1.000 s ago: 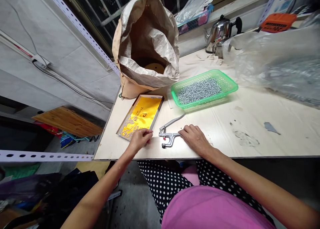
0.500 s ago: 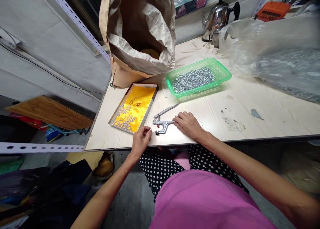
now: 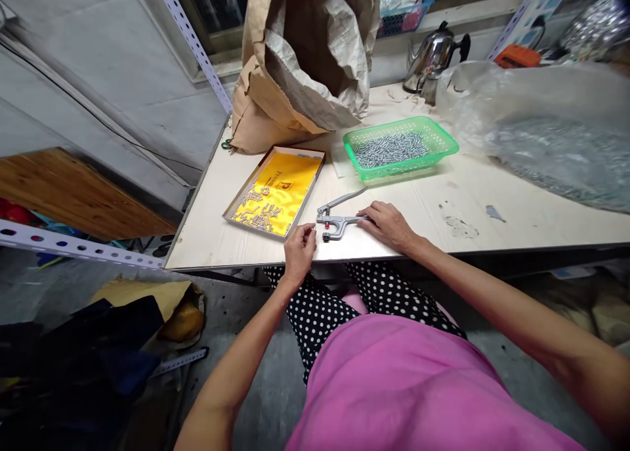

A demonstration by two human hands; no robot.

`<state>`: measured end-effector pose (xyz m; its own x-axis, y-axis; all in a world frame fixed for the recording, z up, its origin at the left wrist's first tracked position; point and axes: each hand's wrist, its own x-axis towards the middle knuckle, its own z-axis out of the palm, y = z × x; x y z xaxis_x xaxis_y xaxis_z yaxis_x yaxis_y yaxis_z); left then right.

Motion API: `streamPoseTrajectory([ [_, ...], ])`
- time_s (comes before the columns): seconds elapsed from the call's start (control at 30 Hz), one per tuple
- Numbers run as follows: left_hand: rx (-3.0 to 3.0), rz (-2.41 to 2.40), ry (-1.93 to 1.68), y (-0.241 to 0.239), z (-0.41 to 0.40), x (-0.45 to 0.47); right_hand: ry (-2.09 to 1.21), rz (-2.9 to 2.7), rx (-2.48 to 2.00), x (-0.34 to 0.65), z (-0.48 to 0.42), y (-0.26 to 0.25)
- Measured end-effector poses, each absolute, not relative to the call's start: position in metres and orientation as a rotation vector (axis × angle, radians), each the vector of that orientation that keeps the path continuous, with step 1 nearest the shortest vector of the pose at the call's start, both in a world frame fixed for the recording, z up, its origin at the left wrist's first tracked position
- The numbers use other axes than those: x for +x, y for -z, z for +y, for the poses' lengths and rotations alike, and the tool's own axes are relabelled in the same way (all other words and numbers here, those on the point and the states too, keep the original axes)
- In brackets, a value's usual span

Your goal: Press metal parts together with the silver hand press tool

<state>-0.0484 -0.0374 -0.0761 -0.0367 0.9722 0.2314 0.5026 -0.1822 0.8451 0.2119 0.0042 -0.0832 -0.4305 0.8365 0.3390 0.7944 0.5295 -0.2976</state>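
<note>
Hand-held snap-fastener pliers [image 3: 337,224] lie on the table with their handles spread apart. My right hand [image 3: 386,224] rests on the tabletop, its fingers closed on the end of the lower handle. Just left of the pliers' jaw, my left hand [image 3: 301,246] is pinched, with a small light tip showing at the fingers; what it is I cannot make out. Beside that hand a shallow tray [image 3: 301,211] holds a yellow cloth with printing [image 3: 294,175] and several small metal pieces [image 3: 262,216] scattered on it.
Behind the pliers stands a green plastic basket [image 3: 445,150] of small metal pieces. A large paper sack [image 3: 275,126] is at the back left. On the right lies a clear plastic bag [image 3: 556,149], with a metal kettle [image 3: 433,54] behind. The table's front edge [image 3: 236,267] runs close to my hands.
The camera view has shifted, so the table items sit farther right and mostly higher. My left hand, still pinched, is slightly closer to the pliers' jaw. My right hand stays on the handle.
</note>
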Motion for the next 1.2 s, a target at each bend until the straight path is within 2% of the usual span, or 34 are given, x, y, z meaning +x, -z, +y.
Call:
streamPoseTrajectory([
  [0.3,1.684,1.552,-1.178,0.076,-0.039,-0.050,-0.059,-2.343,-1.309,0.209,0.006,0.084],
  [0.57,1.178,1.511,-1.193,0.070,-0.031,-0.048,0.037,-2.372,-1.333,0.205,0.004,0.082],
  [0.8,1.175,1.636,-1.035,0.055,-0.018,-0.033,0.105,-2.380,-1.452,0.202,0.002,0.078],
  [1.2,1.276,1.733,-0.642,0.042,0.010,-0.028,-0.001,-2.449,-1.591,0.193,0.007,0.071],
])
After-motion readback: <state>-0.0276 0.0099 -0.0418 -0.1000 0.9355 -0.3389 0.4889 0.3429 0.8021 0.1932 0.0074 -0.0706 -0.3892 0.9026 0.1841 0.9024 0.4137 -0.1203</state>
